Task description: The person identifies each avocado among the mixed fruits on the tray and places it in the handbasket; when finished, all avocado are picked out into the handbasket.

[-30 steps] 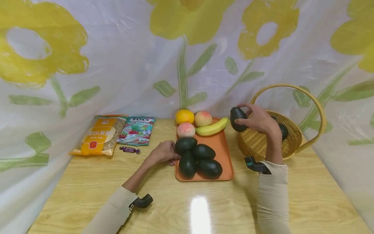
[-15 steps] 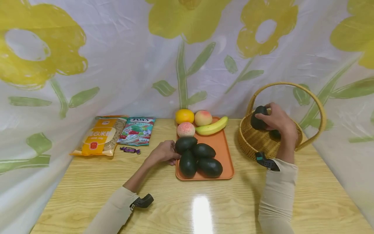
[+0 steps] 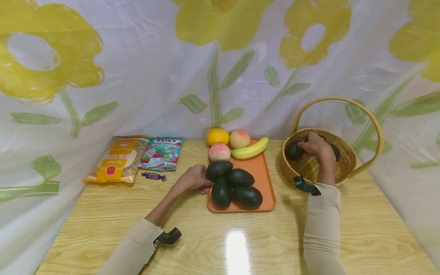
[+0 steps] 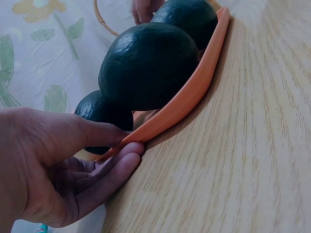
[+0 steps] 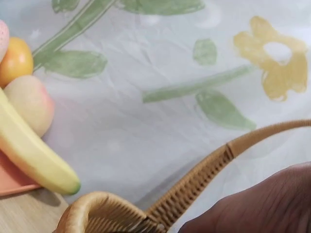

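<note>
My left hand (image 3: 194,179) pinches the left rim of the orange tray (image 3: 267,183); in the left wrist view the thumb (image 4: 104,134) lies over the rim with fingers beneath. Four dark avocados (image 3: 221,193) lie together on the tray. Inside the wicker basket (image 3: 288,168) my right hand (image 3: 317,147) has its fingers on a dark avocado (image 3: 293,151) at the basket's left side. Another avocado (image 3: 335,152) shows to the right of that wrist. The right wrist view shows only part of the hand (image 5: 262,208), not its fingertips.
An orange fruit (image 3: 217,136), two peaches (image 3: 240,139) and a banana (image 3: 250,149) lie at the tray's back. Left of it are a yellow food bag (image 3: 117,160), a green candy bag (image 3: 161,154) and a purple wrapped candy (image 3: 153,176). The basket's handle (image 3: 376,126) arches high.
My right hand has carried the avocado from left of the basket, over it and down inside, ending at its left side. The left hand has stayed at the tray's rim.
</note>
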Tool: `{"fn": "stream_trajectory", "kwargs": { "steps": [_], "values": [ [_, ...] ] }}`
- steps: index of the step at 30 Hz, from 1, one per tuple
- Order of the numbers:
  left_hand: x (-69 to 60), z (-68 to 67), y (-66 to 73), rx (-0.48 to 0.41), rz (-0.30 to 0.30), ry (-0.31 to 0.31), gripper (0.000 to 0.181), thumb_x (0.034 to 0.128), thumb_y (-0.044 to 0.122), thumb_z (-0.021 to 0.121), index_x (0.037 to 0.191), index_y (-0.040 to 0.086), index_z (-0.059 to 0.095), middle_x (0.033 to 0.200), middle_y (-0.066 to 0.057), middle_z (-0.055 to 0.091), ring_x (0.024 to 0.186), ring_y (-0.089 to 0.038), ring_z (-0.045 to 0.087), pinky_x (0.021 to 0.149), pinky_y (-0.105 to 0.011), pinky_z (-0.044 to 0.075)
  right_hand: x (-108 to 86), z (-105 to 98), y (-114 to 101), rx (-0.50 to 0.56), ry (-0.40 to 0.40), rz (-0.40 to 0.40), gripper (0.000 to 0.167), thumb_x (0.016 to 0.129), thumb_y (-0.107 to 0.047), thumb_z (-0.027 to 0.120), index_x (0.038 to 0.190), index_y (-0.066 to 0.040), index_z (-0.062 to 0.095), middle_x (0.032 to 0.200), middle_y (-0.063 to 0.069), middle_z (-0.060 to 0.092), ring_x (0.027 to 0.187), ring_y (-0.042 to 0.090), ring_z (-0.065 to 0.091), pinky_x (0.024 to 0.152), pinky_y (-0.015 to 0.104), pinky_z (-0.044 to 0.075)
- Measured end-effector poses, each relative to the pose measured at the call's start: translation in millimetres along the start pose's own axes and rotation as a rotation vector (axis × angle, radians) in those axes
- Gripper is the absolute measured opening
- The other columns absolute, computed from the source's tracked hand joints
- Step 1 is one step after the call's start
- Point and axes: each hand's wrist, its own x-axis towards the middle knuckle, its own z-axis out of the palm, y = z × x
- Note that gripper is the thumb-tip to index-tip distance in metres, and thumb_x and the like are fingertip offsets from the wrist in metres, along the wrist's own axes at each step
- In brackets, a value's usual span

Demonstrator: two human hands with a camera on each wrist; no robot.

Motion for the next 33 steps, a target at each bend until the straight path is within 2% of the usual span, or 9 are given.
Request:
{"fn": "stream_trajectory", "kwargs": {
  "steps": [3,6,9,12,15,22,25,29,33],
  "values": [
    [2.0,0.6,-0.3,0.002,0.006,0.000,0.035,0.0865,0.014,0.082,0.108,0.000,0.058,0.073,-0.011,0.069,0.053,-0.012,0.069,0.053,-0.022,0.061,1.6,0.1,1.6,-0.046,0.018,-0.016,0.047,0.104,-0.018,0.056,0.134,0.017,0.048,0.119,0.037,0.059,0.087,0.038,0.075,0.069,0.026,0.057],
    [1.8,-0.1,-1.1,0.000,0.002,0.005,0.035,0.0863,0.013,0.082,0.108,0.000,0.058,0.073,-0.011,0.069,0.053,-0.013,0.068,0.053,-0.022,0.061,3.2,1.4,2.5,-0.059,0.009,-0.040,0.050,0.103,-0.019,0.062,0.136,0.016,0.048,0.117,0.035,0.061,0.091,0.040,0.073,0.072,0.028,0.057],
    [0.6,-0.7,-1.0,0.003,0.000,0.005,0.034,0.0865,0.013,0.082,0.108,0.000,0.059,0.073,-0.011,0.069,0.053,-0.013,0.068,0.053,-0.022,0.060,4.4,3.6,5.0,-0.063,-0.022,-0.047,0.060,0.101,-0.024,0.067,0.140,0.015,0.044,0.120,0.035,0.060,0.094,0.042,0.072,0.081,0.037,0.059],
    [-0.4,-0.4,-0.2,0.003,-0.006,0.001,0.034,0.0868,0.013,0.082,0.109,0.000,0.059,0.073,-0.011,0.068,0.052,-0.013,0.068,0.052,-0.022,0.060,7.3,6.9,9.2,-0.075,-0.055,-0.050,0.074,0.098,-0.029,0.073,0.147,0.013,0.037,0.133,0.037,0.053,0.103,0.044,0.071,0.091,0.047,0.060],
    [-0.5,0.4,0.0,-0.001,-0.012,-0.001,0.035,0.0870,0.013,0.082,0.110,0.000,0.059,0.073,-0.010,0.068,0.052,-0.012,0.068,0.052,-0.022,0.060,8.9,9.9,10.3,-0.080,-0.058,-0.042,0.079,0.096,-0.030,0.076,0.150,0.011,0.034,0.143,0.039,0.045,0.112,0.047,0.068,0.097,0.053,0.058],
    [-0.1,-0.4,0.3,-0.013,-0.013,-0.001,0.034,0.0869,0.012,0.082,0.108,0.000,0.058,0.073,-0.011,0.068,0.053,-0.013,0.069,0.053,-0.023,0.061,10.1,12.0,8.1,-0.076,0.001,-0.020,0.079,0.094,-0.026,0.076,0.152,0.008,0.035,0.143,0.038,0.046,0.110,0.047,0.069,0.102,0.059,0.054],
    [-0.5,0.0,0.3,-0.010,-0.020,-0.003,0.034,0.0869,0.012,0.082,0.109,0.000,0.058,0.073,-0.011,0.068,0.052,-0.013,0.068,0.053,-0.023,0.061,9.9,12.5,9.1,-0.070,-0.003,-0.004,0.081,0.094,-0.028,0.076,0.154,0.007,0.032,0.144,0.037,0.046,0.110,0.047,0.069,0.104,0.061,0.052],
    [0.0,1.1,0.1,-0.010,-0.023,-0.003,0.034,0.0870,0.012,0.081,0.109,0.001,0.059,0.073,-0.011,0.068,0.053,-0.013,0.068,0.053,-0.023,0.061,6.8,12.2,8.2,-0.086,-0.012,0.013,0.085,0.095,-0.030,0.076,0.156,0.005,0.029,0.148,0.038,0.043,0.117,0.050,0.066,0.109,0.064,0.050],
    [1.1,1.1,-0.1,-0.014,-0.014,-0.002,0.033,0.0871,0.012,0.081,0.108,0.001,0.058,0.074,-0.011,0.068,0.053,-0.013,0.068,0.053,-0.023,0.061,0.7,8.6,3.6,-0.110,-0.015,0.036,0.087,0.095,-0.033,0.075,0.158,0.004,0.027,0.148,0.037,0.044,0.119,0.050,0.065,0.108,0.064,0.050]
  ]
}}
